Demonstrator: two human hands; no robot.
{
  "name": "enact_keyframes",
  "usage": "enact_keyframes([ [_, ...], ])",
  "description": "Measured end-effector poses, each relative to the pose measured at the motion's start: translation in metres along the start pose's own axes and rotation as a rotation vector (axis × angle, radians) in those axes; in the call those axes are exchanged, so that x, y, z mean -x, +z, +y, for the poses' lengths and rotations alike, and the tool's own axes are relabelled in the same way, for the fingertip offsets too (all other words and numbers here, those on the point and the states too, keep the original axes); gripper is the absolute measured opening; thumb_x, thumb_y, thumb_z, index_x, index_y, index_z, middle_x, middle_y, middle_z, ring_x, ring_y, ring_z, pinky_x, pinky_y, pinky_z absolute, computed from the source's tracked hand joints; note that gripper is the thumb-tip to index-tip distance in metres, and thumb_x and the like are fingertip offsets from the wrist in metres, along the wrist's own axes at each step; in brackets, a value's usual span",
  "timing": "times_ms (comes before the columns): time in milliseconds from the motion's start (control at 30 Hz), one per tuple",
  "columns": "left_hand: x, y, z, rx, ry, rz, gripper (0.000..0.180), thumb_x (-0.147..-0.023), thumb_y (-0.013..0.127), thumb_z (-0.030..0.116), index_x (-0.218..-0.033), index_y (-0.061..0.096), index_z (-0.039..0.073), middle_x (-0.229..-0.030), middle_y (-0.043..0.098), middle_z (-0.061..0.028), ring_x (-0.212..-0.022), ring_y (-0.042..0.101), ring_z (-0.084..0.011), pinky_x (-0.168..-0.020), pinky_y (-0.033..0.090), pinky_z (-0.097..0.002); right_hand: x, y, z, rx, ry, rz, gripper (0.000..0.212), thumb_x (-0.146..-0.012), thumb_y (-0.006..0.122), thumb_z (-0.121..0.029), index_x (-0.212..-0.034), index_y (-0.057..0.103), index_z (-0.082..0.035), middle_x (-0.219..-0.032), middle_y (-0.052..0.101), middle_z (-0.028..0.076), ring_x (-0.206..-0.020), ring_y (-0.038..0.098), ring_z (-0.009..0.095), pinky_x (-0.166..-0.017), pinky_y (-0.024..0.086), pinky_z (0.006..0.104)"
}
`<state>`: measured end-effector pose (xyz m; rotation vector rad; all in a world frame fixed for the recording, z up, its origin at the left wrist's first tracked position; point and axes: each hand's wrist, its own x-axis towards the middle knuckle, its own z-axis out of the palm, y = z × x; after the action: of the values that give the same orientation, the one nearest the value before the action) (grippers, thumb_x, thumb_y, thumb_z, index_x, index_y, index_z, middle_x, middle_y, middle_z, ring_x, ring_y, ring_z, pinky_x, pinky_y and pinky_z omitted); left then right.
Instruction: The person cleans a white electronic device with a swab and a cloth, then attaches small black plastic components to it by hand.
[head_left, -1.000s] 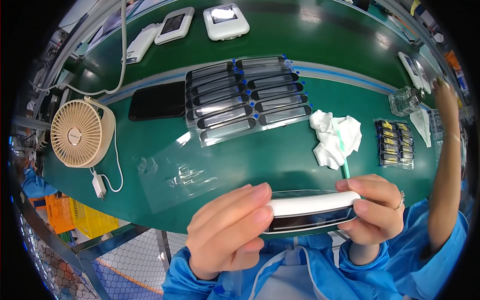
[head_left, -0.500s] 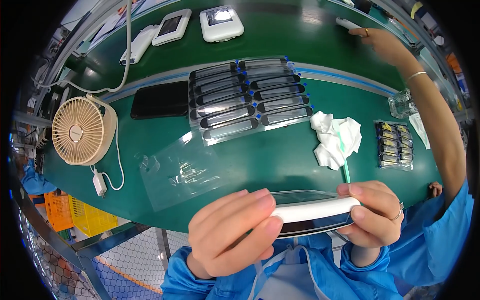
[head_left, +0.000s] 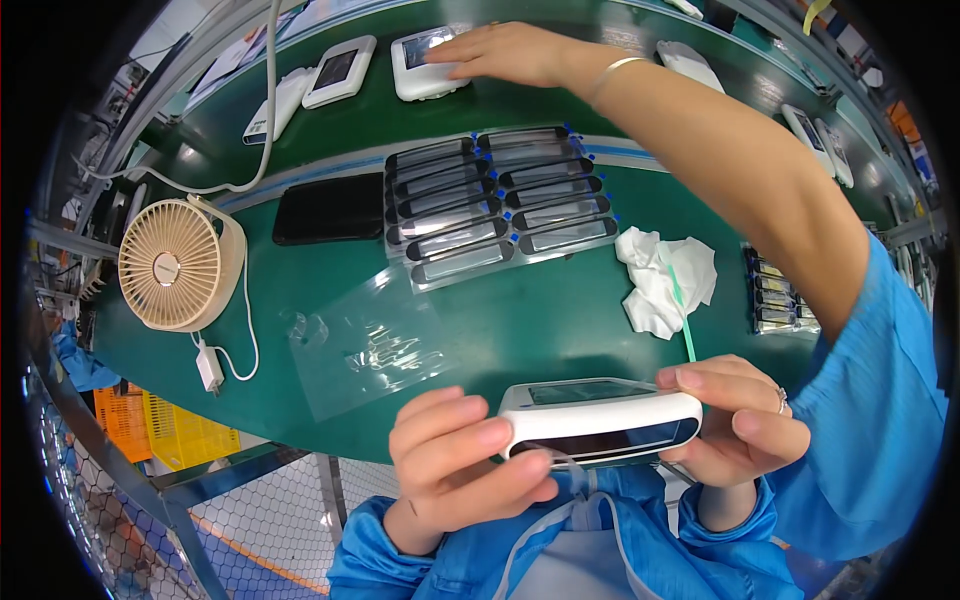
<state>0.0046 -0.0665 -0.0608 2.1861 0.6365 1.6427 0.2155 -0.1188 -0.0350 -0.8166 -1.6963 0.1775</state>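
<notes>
In front of my chest, a white handheld device [head_left: 610,415] with a screen on top and a dark glossy front panel is held up, slightly tilted. My right hand [head_left: 740,420] grips its right end between thumb and fingers. At the left end, the fingers of my left hand [head_left: 465,460] close around the corner. A thin clear strip of film [head_left: 568,465] curves out beside my left fingertips, in front of the dark panel; whether it is pinched there is hard to make out.
Clear trays of dark strip-shaped panels [head_left: 500,205] lie mid-table beside a black pad [head_left: 328,208]. Around are a clear film sheet [head_left: 375,345], crumpled white cloth [head_left: 665,280] and beige fan [head_left: 170,265]. A co-worker's arm [head_left: 720,130] reaches across to another white device [head_left: 425,75].
My left fingers have shifted left and loosened along the device's end, and the clear strip now shows. The front panel faces me more. The co-worker's hand has swung left to the far device.
</notes>
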Motion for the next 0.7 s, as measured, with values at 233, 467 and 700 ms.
enact_keyframes([
  [233, -0.028, 0.003, 0.017, -0.387, 0.227, -0.173, 0.026, -0.091, 0.045, 0.041, -0.103, 0.065, 0.032, -0.106, 0.059, 0.0100, -0.099, 0.050, -0.0116, -0.098, 0.029, -0.0331, -0.004, 0.005, -0.008, -0.005, 0.018, -0.001, 0.053, -0.061, 0.079, -0.007, -0.102, 0.046, -0.005, -0.094, 0.062, 0.021, -0.073, 0.066, 0.032, -0.052, 0.052, 0.0321],
  [467, -0.045, 0.009, 0.000, -0.008, 0.243, -0.238, 0.018, -0.074, 0.062, 0.014, -0.091, 0.065, 0.012, -0.098, 0.066, -0.0053, -0.078, 0.061, -0.0209, -0.065, 0.051, -0.0300, 0.000, 0.017, -0.047, 0.873, -0.190, -0.070, 0.021, -0.073, 0.064, -0.024, -0.094, 0.063, -0.028, -0.093, 0.054, -0.008, -0.086, 0.046, 0.011, -0.080, 0.034, 0.0305],
  [700, -0.065, -0.004, 0.004, -0.134, 0.400, -0.449, 0.026, -0.068, 0.062, 0.011, -0.094, 0.067, 0.014, -0.101, 0.062, -0.0044, -0.076, 0.058, -0.0158, -0.066, 0.049, -0.0267, -0.016, 0.004, -0.051, 0.787, 0.002, -0.003, 0.023, -0.068, 0.073, -0.020, -0.088, 0.063, -0.013, -0.083, 0.052, -0.002, -0.072, 0.045, 0.016, -0.061, 0.035, 0.0286],
])
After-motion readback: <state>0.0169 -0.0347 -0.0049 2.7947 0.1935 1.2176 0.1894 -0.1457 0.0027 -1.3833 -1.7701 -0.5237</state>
